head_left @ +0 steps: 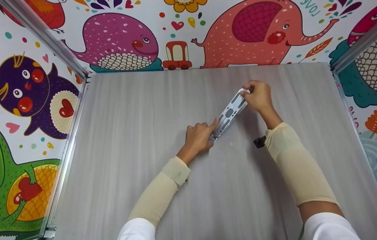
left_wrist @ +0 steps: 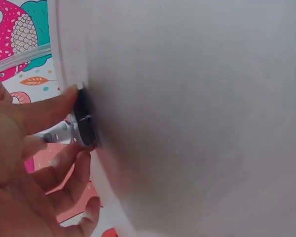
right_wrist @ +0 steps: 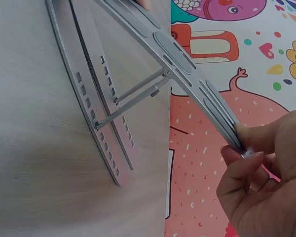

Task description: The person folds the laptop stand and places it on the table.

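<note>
A silver folding laptop stand point(head_left: 230, 113) is held at a slant above the grey table, its slotted upper side showing in the head view. My left hand point(head_left: 199, 137) grips its near end. In the left wrist view, thumb and fingers pinch the stand's dark end piece point(left_wrist: 84, 118) close by the tabletop. My right hand point(head_left: 259, 95) pinches the far tip between thumb and fingers. Seen from the right wrist, the stand is unfolded: a slotted upper arm point(right_wrist: 177, 64) angles away from notched base rails point(right_wrist: 91, 111), with a strut point(right_wrist: 130, 103) joining them.
The grey wood-grain tabletop point(head_left: 135, 140) spreads around both hands. Metal frame bars point(head_left: 71, 133) run along its left side, with another post point(head_left: 361, 43) at the back right. Panels printed with cartoon animals point(head_left: 251, 40) stand behind and at both sides.
</note>
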Demonstrator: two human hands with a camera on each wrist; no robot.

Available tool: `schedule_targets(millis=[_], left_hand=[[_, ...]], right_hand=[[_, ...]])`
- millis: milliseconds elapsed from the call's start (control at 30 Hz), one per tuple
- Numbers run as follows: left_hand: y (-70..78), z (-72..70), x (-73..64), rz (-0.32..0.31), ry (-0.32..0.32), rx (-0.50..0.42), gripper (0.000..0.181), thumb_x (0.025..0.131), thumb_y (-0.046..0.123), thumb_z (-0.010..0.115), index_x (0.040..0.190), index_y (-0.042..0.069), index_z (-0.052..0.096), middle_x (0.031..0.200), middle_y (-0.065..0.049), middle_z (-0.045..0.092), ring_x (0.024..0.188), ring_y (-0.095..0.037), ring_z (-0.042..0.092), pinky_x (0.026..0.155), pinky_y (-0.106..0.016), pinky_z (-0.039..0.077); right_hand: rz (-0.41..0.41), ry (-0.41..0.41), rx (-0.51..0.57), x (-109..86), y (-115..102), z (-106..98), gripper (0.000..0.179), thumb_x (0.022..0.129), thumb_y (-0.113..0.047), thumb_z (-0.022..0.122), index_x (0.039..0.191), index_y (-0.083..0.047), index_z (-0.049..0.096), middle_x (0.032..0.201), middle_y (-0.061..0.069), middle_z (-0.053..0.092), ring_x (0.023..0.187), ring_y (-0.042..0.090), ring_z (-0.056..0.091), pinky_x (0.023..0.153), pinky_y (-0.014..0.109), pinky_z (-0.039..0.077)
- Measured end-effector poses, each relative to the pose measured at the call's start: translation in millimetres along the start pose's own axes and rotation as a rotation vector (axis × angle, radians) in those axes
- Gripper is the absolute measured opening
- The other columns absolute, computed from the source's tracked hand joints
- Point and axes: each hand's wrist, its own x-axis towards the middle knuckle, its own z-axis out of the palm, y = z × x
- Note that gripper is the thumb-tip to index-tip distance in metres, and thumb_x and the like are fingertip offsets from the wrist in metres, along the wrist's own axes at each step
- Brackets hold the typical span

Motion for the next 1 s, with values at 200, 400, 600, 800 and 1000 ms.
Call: schedule_targets(millis=[200,400,600,800,1000], left_hand=[[-6.8,-4.8,4.4,-0.020,-0.035,0.007,0.093,0.078,0.015,0.083,0.157,0.038,0.039,0.094,-0.004,0.068,0.082,-0.023,0.061,0.074,-0.044,0.045],[-16.0,-10.4,11.2,-0.043,-0.101,0.002,0.098,0.080,0.012,0.083,0.157,0.044,0.033,0.102,-0.006,0.067,0.088,-0.024,0.061,0.080,-0.045,0.045],[-25.3,-13.8,17.5,-0.062,-0.138,0.004,0.100,0.080,0.011,0.083,0.156,0.051,0.031,0.110,-0.006,0.066,0.095,-0.027,0.061,0.085,-0.048,0.045],[-28.8,-15.6,20.9,-0.085,-0.164,-0.001,0.101,0.081,0.011,0.084,0.155,0.053,0.029,0.113,-0.005,0.064,0.099,-0.026,0.059,0.089,-0.048,0.043],[-28.4,-14.0,19.4,-0.085,-0.139,-0.006,0.100,0.081,0.011,0.084,0.156,0.052,0.030,0.114,-0.006,0.064,0.100,-0.027,0.059,0.088,-0.049,0.043]], right_hand=[[0.009,0.053,-0.013,-6.1,3.6,0.2,0.010,0.083,-0.001,0.076,0.091,0.005,0.074,0.083,0.019,0.068,0.075,0.025,0.054,0.065,0.031,0.038],[0.016,0.104,0.001,-13.5,5.3,-0.1,0.011,0.082,-0.002,0.077,0.090,0.005,0.074,0.080,0.019,0.067,0.072,0.023,0.051,0.065,0.031,0.037],[0.007,0.149,0.013,-18.2,9.1,1.0,0.010,0.081,-0.003,0.077,0.087,0.004,0.074,0.071,0.011,0.061,0.068,0.020,0.048,0.063,0.029,0.035],[0.002,0.175,0.025,-20.2,10.5,1.5,0.009,0.080,-0.003,0.078,0.086,0.003,0.074,0.065,0.000,0.053,0.064,0.018,0.047,0.061,0.028,0.034],[0.016,0.131,0.145,-21.4,18.5,0.3,0.013,0.084,-0.009,0.080,0.091,0.001,0.075,0.067,-0.004,0.053,0.063,0.011,0.048,0.056,0.022,0.036]])
